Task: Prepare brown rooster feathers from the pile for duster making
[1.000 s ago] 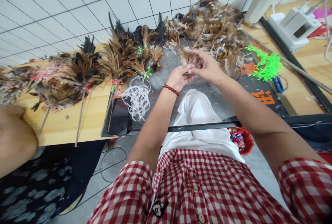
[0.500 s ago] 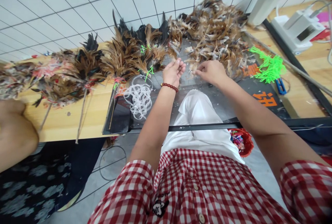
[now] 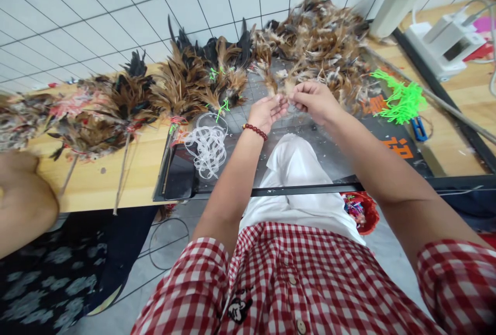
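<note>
My left hand [image 3: 268, 111], palm up with a beaded bracelet on the wrist, pinches brown feathers [image 3: 268, 77] that point away from me. Close against its fingertips, my right hand [image 3: 314, 101] is closed in a pinch on a small pale-brown feather [image 3: 289, 87]. Both hands are just above the dark glossy panel. Behind them lies a large heap of loose brown feathers [image 3: 321, 40]. Bundles of brown and black feathers [image 3: 182, 76] tied with green and red strips lie to the left.
White plastic strip [image 3: 207, 146] lies tangled left of my left arm. Bright green strips [image 3: 401, 98] and a blue tool [image 3: 419, 129] lie to the right. A power strip [image 3: 442, 45] stands at the far right. Another person's arm [image 3: 25, 200] reaches in from the left.
My left hand has moved slightly right and my right hand slightly left, so the fingertips now meet. The brown feathers in my left hand have shifted right with it.
</note>
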A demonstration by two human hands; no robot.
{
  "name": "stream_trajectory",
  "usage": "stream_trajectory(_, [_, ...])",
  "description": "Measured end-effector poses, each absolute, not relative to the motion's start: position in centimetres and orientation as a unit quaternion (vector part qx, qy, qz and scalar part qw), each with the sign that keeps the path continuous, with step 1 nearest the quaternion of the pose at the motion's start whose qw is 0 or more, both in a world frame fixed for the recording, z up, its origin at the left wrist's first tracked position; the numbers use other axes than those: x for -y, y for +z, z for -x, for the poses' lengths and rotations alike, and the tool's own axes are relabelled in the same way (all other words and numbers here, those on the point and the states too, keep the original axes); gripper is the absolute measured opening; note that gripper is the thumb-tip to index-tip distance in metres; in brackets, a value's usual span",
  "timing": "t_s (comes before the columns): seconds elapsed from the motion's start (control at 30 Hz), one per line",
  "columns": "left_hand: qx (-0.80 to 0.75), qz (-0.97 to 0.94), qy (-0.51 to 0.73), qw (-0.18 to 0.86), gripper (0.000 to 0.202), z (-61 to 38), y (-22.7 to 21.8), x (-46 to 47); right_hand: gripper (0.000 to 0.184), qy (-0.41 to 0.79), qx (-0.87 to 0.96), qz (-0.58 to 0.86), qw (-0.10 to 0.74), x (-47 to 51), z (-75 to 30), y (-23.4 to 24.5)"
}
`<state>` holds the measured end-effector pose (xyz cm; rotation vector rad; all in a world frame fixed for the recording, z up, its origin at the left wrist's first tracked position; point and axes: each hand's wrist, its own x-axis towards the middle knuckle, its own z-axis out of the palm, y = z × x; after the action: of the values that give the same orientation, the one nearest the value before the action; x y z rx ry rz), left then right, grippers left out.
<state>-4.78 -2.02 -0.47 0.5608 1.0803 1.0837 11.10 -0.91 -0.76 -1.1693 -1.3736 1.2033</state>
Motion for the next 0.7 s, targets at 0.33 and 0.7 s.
stream_trajectory(0.33, [-0.48, -0.344, 0.412, 0.694, 0.02, 4.4, -0.1, 2.8, 0.016, 0.442, 0.588, 0.439, 0.515, 0.2, -11.1, -2.5])
stream_trajectory(0.7, [-0.474, -0.215, 0.597, 0.61, 0.016, 5.3, -0.8, 1.0, 0.027, 0.102, 0.8, 0.54, 0.242, 1.1, -11.6, -3.3])
